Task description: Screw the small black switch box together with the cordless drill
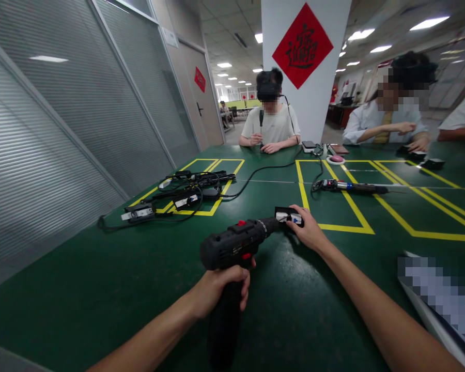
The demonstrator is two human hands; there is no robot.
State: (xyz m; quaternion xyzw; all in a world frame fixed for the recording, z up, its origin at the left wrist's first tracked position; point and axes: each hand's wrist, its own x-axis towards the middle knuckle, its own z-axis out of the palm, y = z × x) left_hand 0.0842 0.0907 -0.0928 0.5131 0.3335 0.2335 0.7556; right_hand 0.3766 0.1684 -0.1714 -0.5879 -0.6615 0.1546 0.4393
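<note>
Gripping drill point(232, 244) in left hand point(225, 288), box point(283, 213) in right hand point(307, 228). Pointing chuck point(271, 226) at box, can't tell if touching. Holding box well in from left and far edges of bench point(132, 289).

We count one power drill point(230, 248) at lower centre, one hand-held box point(282, 212) mid-frame, two black headsets point(268, 91) upper right, and two larger red diamond signs point(303, 45) near the top.

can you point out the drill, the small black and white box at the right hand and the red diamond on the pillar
Drill point(229, 249): head view, side of the motor housing.
Small black and white box point(283, 214): head view, its white face.
Red diamond point(303, 46): head view, middle of the sheet.
</note>
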